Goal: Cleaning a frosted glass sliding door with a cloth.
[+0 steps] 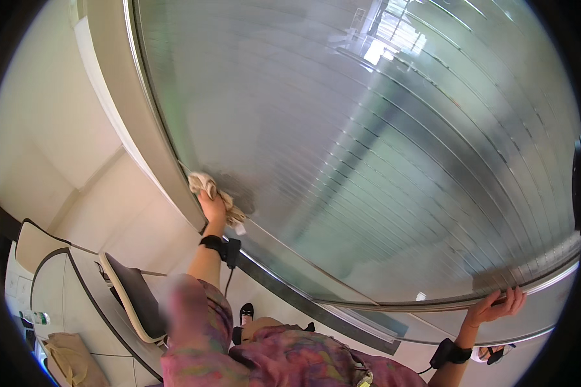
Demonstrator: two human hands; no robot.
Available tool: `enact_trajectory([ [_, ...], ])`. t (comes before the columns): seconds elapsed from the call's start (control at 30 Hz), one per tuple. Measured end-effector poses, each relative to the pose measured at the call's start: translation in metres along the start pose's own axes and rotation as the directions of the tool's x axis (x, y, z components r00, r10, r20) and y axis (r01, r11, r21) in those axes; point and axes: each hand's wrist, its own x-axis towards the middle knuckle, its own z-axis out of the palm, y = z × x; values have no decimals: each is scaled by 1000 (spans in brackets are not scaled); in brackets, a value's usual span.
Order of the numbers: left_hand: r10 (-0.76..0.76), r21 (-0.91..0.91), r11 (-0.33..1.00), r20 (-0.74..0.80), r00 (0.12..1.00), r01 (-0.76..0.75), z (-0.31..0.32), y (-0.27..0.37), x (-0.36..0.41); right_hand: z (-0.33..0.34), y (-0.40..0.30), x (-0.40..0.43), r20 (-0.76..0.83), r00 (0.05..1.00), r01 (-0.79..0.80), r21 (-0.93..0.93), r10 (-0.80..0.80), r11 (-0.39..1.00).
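A tall glass door panel (290,159) marked with thin parallel lines fills most of the view in front of me. My left hand (213,205) grips a crumpled beige cloth (235,213) and presses it to the glass, close to the metal side frame (162,128). A darker, smeared patch shows on the pane beside the cloth. At the lower right, the fingers of my right hand (498,307) curl around the edge of the door panel. Black straps with small boxes and cables sit on both wrists.
A floor track (314,314) runs below the glass. On the left are a black-backed chair (133,300), a desk partition (48,290), a brown bag (72,360) and a plastic bottle (36,317). A beige door jamb (121,87) borders the glass.
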Motion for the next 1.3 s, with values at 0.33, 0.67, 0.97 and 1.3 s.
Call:
enact_trajectory([
  [0.33, 314, -373, 851, -203, 927, -370, -42, 163, 1, -7, -6, 8, -11, 999, -50, 100, 51, 994],
  [0.67, 518, -525, 735, 28, 855, -429, -50, 268, -252, -7, -9, 15, -16, 999, -24, 225, 28, 974],
  [0.97, 793, -549, 539, 76, 604, -639, -28, 302, -398, -2, -10, 15, -25, 999, -19, 401, 31, 916],
  [1.3, 919, -558, 379, 138, 368, -738, -9, 275, -468, -3, -12, 19, -55, 998, -16, 395, 41, 919],
])
